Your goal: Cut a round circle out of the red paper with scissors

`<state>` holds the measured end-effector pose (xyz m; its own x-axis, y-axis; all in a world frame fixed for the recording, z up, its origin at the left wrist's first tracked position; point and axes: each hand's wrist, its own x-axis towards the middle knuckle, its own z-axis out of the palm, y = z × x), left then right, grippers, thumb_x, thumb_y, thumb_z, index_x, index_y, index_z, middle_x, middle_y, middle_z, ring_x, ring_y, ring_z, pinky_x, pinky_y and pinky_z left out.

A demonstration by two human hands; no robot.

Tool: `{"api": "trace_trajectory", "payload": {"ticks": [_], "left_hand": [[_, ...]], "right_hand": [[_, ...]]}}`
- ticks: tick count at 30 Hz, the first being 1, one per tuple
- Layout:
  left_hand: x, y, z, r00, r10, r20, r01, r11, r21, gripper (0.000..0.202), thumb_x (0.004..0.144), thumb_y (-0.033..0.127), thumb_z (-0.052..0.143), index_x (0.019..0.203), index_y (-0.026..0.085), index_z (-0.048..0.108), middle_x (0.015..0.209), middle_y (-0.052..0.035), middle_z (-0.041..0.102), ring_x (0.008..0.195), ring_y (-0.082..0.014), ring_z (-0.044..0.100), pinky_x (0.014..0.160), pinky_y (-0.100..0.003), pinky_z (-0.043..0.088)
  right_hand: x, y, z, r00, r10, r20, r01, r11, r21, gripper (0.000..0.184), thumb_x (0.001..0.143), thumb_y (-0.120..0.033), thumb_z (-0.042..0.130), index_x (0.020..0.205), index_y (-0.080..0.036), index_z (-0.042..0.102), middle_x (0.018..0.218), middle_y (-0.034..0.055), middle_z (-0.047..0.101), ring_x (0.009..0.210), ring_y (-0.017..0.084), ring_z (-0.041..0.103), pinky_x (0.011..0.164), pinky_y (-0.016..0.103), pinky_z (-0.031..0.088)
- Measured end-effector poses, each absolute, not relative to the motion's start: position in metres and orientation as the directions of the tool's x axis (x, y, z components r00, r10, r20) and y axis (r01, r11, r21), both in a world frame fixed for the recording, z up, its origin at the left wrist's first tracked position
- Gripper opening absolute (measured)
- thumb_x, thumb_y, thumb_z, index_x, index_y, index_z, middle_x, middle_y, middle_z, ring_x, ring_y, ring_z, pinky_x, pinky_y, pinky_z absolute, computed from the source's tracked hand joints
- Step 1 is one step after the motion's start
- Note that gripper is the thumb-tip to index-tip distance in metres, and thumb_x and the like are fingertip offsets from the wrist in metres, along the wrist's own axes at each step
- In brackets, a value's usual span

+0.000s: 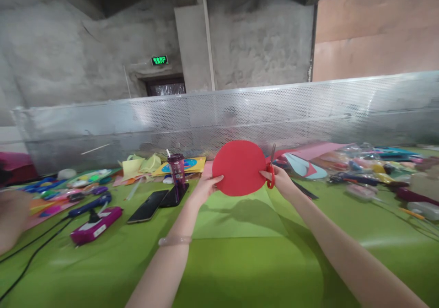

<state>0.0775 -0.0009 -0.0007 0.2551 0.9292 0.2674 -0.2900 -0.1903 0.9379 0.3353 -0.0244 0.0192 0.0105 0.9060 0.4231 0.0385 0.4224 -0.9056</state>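
Thumb and fingers of the left hand [205,188] are pinching the red disc [239,167] at its eight o'clock edge. The right hand [280,178] is gripping it at four o'clock while also holding red-handled scissors [270,180], blades pointing toward twelve. The disc is hovering over a pale green sheet [236,223] at six o'clock; outward, a tall cup [177,170] is standing at nine, a black phone [147,206] lying at eight.

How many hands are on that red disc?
2. The left hand holds the red disc by its left edge; the right hand holds its right edge, along with red-handled scissors. Some fingers are hidden, but no third hand shows there.
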Motion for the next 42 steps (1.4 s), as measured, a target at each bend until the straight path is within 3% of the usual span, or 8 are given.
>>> {"api": "trace_trajectory", "payload": {"ticks": [5, 9, 13, 20, 28, 42], "left_hand": [[0.077, -0.003, 0.001, 0.285, 0.926, 0.246, -0.26, -0.172, 0.95, 0.028, 0.066, 0.028, 0.07, 0.092, 0.019, 0.065, 0.106, -0.0067, 0.064, 0.097, -0.0217, 0.059, 0.068, -0.026, 0.051], [0.076, 0.0, 0.0, 0.274, 0.928, 0.254, -0.268, -0.18, 0.947, 0.029, 0.065, 0.027, 0.071, 0.091, 0.016, 0.066, 0.106, -0.0087, 0.064, 0.092, -0.0211, 0.061, 0.066, -0.026, 0.052], [0.074, 0.005, -0.004, 0.198, 0.946, 0.257, -0.26, -0.202, 0.944, 0.03, 0.064, 0.025, 0.071, 0.09, 0.013, 0.066, 0.1, -0.0112, 0.066, 0.081, -0.0197, 0.063, 0.066, -0.028, 0.052], [0.073, 0.007, -0.004, 0.1, 0.957, 0.271, -0.257, -0.239, 0.936, 0.026, 0.064, 0.025, 0.071, 0.086, 0.01, 0.067, 0.094, -0.0121, 0.068, 0.08, -0.0207, 0.064, 0.07, -0.031, 0.052], [0.072, 0.007, -0.002, 0.096, 0.961, 0.261, -0.258, -0.229, 0.939, 0.027, 0.062, 0.024, 0.073, 0.085, 0.01, 0.068, 0.092, -0.0127, 0.068, 0.079, -0.0212, 0.064, 0.07, -0.031, 0.053], [0.072, 0.005, 0.0, 0.133, 0.959, 0.25, -0.262, -0.209, 0.942, 0.023, 0.064, 0.021, 0.071, 0.084, 0.011, 0.068, 0.09, -0.0119, 0.069, 0.08, -0.0205, 0.065, 0.072, -0.031, 0.053]], "right_hand": [[0.335, -0.025, 0.019, -0.01, 0.901, 0.434, -0.012, 0.433, -0.901, 0.036, 0.056, -0.039, 0.074, 0.081, -0.018, 0.06, 0.083, 0.0051, 0.066, 0.076, 0.017, 0.06, 0.07, 0.028, 0.048], [0.335, -0.026, 0.02, -0.023, 0.898, 0.44, -0.03, 0.439, -0.898, 0.033, 0.057, -0.036, 0.073, 0.082, -0.018, 0.06, 0.082, 0.0042, 0.065, 0.073, 0.015, 0.06, 0.069, 0.026, 0.047], [0.334, -0.03, 0.023, 0.011, 0.902, 0.432, 0.04, 0.431, -0.901, 0.028, 0.06, -0.036, 0.07, 0.077, -0.017, 0.059, 0.075, 0.0022, 0.062, 0.064, 0.013, 0.057, 0.062, 0.024, 0.045], [0.336, -0.036, 0.025, 0.01, 0.896, 0.444, 0.243, 0.429, -0.87, 0.018, 0.067, -0.033, 0.058, 0.065, -0.016, 0.055, 0.054, -0.0025, 0.05, 0.05, 0.01, 0.049, 0.052, 0.024, 0.043], [0.341, -0.036, 0.025, -0.028, 0.942, 0.335, 0.297, 0.328, -0.897, 0.016, 0.064, -0.024, 0.053, 0.052, -0.017, 0.047, 0.045, -0.0026, 0.046, 0.042, 0.009, 0.043, 0.045, 0.022, 0.042], [0.342, -0.037, 0.022, -0.038, 0.937, 0.348, 0.327, 0.34, -0.881, 0.017, 0.066, -0.028, 0.053, 0.054, -0.016, 0.048, 0.044, -0.0026, 0.044, 0.041, 0.008, 0.042, 0.042, 0.021, 0.041]]}}
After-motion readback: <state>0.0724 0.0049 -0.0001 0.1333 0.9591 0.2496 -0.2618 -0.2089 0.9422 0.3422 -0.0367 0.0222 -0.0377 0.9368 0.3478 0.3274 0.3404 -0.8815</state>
